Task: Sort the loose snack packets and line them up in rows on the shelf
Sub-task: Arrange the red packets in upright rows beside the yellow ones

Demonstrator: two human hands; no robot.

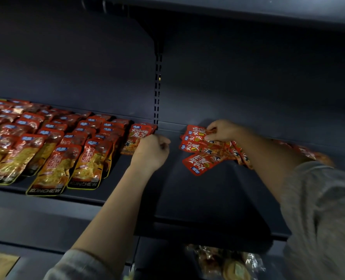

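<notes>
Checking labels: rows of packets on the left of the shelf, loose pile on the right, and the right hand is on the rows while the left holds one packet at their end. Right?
One slip: the right hand is on the loose pile, not the rows. The head view shows it pinching a packet there. The left hand does hold a packet at the rows' end on the shelf.

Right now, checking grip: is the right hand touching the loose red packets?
Touching. Head view shows right hand fingers pinching the top of the loose red packets.
</notes>
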